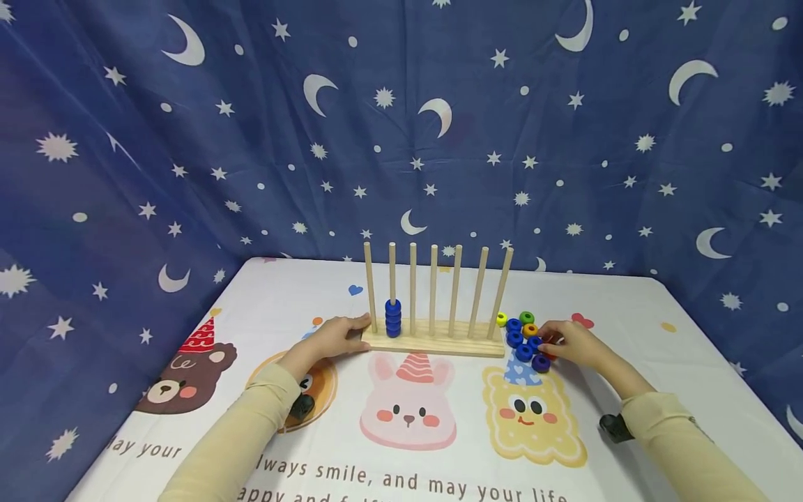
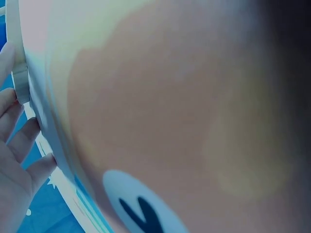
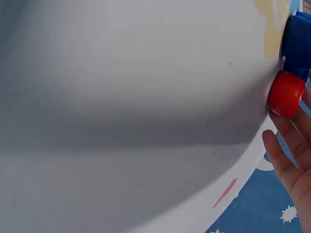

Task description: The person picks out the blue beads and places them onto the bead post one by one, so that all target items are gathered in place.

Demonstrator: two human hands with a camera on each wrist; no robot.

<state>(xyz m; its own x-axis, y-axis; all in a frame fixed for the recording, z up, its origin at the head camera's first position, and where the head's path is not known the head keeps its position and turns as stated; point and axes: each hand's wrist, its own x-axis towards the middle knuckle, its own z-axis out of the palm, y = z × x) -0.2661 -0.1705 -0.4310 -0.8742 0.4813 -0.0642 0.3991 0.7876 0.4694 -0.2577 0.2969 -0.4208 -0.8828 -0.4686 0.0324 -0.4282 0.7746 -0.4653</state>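
Blue, green and yellow beads [image 1: 514, 342] between peg rack [image 1: 433, 346] and right hand [image 1: 574, 341].

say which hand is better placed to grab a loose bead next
Probably the right hand: it is at the loose beads, while the left hand holds the opposite end of the rack.

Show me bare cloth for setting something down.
Bare cloth lies in front of the peg rack, between the sleeves, and behind it, before the curtain. Crowded: the rack's right end, where beads cluster at the right hand.
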